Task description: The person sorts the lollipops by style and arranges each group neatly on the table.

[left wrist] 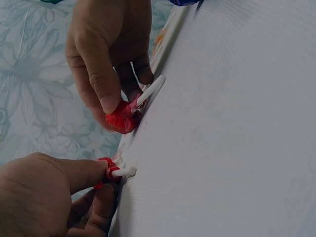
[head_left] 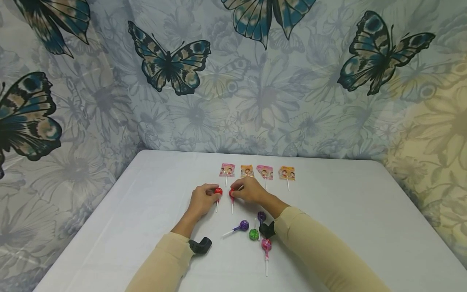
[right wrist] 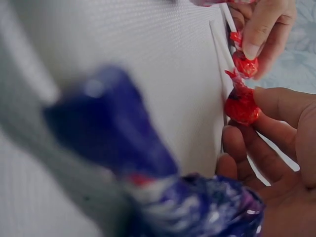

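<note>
Near the middle of the white table, my left hand [head_left: 201,200] pinches a red-wrapped lollipop [head_left: 218,190] by its round head, with the white stick toward me. Just to its right, my right hand [head_left: 250,190] holds a second red lollipop [head_left: 231,194] between thumb and fingers, its stick also pointing my way. Both sticks show side by side in the left wrist view, where the left hand's lollipop [left wrist: 112,173] is the lower one. In the right wrist view, the right hand's red lollipop [right wrist: 242,106] is nearer the camera, and the left hand [right wrist: 269,32] is behind it.
Behind the hands is a row of flat-wrapped lollipops, pink [head_left: 228,170] and orange [head_left: 287,173] among them. Closer lie purple lollipops [head_left: 244,225] [head_left: 261,216], a green one [head_left: 253,234] and a pink one [head_left: 266,245], by the right wrist's black camera mount [head_left: 267,230]. Butterfly-print fabric [head_left: 262,101] backs the table.
</note>
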Demonstrator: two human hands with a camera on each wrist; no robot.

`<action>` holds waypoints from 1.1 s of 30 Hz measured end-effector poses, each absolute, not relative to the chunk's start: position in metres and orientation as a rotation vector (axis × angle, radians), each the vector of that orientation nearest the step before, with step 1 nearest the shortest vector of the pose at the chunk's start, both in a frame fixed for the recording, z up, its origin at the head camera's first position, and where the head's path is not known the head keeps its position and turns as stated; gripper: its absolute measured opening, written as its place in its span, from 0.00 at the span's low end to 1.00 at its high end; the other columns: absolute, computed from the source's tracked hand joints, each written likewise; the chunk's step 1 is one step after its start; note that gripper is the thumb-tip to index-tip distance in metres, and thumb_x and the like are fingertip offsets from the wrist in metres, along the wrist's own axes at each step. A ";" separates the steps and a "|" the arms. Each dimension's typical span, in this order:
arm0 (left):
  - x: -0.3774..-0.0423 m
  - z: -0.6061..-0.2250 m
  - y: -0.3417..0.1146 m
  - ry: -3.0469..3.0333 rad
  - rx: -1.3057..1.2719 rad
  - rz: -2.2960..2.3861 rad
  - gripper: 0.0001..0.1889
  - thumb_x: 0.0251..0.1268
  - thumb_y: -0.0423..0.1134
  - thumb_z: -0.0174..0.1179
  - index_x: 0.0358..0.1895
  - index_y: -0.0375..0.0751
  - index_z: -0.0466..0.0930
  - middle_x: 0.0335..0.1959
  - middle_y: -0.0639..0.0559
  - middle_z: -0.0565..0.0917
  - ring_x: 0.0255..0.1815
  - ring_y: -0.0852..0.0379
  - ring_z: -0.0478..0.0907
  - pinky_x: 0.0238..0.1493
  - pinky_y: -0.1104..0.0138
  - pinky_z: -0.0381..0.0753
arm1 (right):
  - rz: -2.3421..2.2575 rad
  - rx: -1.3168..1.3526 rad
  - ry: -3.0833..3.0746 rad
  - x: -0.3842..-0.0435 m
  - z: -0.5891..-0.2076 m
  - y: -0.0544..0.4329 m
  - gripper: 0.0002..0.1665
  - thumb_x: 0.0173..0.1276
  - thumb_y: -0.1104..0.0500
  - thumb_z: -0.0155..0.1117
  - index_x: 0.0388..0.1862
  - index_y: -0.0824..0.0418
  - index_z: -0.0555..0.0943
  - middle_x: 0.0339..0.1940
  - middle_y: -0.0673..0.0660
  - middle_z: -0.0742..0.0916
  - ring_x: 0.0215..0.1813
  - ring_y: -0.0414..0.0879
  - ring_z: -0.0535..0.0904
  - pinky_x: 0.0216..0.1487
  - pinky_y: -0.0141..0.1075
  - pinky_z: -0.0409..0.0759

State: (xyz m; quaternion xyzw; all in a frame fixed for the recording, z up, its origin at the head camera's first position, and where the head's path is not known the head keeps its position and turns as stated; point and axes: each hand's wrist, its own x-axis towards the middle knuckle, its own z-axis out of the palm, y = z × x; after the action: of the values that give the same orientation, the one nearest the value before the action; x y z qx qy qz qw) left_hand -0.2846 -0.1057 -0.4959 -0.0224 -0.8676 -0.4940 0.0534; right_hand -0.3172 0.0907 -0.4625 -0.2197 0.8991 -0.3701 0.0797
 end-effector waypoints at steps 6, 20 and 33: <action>-0.284 -0.496 -0.106 -2.633 -0.069 -1.499 0.16 0.59 0.32 0.67 0.51 0.40 0.84 0.29 0.51 0.78 0.30 0.56 0.72 0.28 0.66 0.72 | -1.094 -0.649 2.696 -0.318 -0.461 0.092 0.15 0.62 0.59 0.70 0.47 0.64 0.85 0.40 0.52 0.87 0.41 0.45 0.83 0.39 0.35 0.79; -0.283 -0.494 -0.105 -2.635 -0.075 -1.481 0.16 0.59 0.32 0.67 0.52 0.39 0.84 0.30 0.52 0.79 0.31 0.56 0.73 0.30 0.66 0.73 | -1.163 -0.673 2.711 -0.301 -0.423 0.112 0.18 0.63 0.57 0.69 0.51 0.64 0.83 0.44 0.57 0.85 0.42 0.49 0.82 0.39 0.39 0.80; -0.280 -0.494 -0.104 -2.631 -0.076 -1.493 0.16 0.60 0.32 0.66 0.52 0.38 0.83 0.32 0.51 0.80 0.32 0.55 0.73 0.31 0.65 0.74 | -1.337 -0.704 2.783 -0.253 -0.393 0.139 0.18 0.64 0.53 0.68 0.52 0.56 0.84 0.49 0.51 0.84 0.43 0.45 0.82 0.38 0.40 0.80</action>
State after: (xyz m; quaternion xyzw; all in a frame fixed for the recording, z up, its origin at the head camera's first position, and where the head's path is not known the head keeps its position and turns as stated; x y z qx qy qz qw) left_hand -0.2805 -0.1037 -0.4941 -0.0252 -0.8681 -0.4924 0.0576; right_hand -0.2530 0.1387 -0.3935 -0.2223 0.8788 -0.4220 -0.0127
